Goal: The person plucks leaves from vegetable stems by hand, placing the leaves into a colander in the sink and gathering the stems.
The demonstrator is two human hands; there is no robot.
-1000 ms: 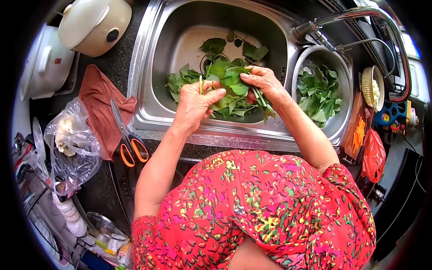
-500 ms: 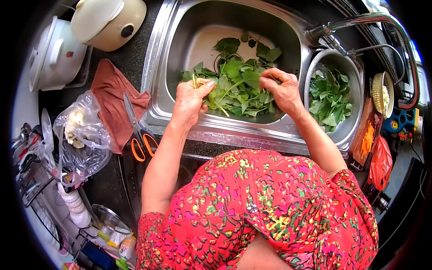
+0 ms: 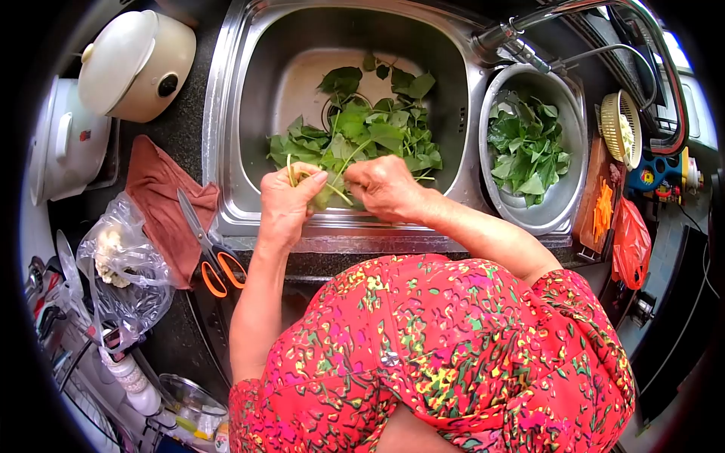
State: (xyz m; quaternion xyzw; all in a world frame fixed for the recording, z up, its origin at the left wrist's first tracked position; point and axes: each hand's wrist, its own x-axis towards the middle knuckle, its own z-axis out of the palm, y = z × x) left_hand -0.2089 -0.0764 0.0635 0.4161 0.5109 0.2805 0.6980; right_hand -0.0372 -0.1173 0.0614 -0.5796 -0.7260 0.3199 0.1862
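Observation:
A heap of leafy greens (image 3: 385,132) lies in the steel sink (image 3: 260,83), toward its near side. My left hand (image 3: 287,200) pinches thin green stems (image 3: 291,171) over the near left part of the sink. Just right of it, my right hand (image 3: 387,189) is closed at the near edge of the heap, beside a pale stem (image 3: 338,193). What its fingers hold, if anything, is hidden. More picked leaves (image 3: 529,147) lie in a grey metal basin (image 3: 578,121) right of the sink.
Scissors (image 3: 212,253) with orange handles lie on a brown cloth (image 3: 162,219) at the left, near a plastic bag (image 3: 124,264) and two pots (image 3: 136,68). At the right are a faucet (image 3: 498,36), a yellow basket (image 3: 621,128), cut carrot (image 3: 602,210) and a red bag (image 3: 630,245).
My right hand has moved left from the right side of the heap to beside my left hand. The stems stay in my left hand. The whole view has shifted.

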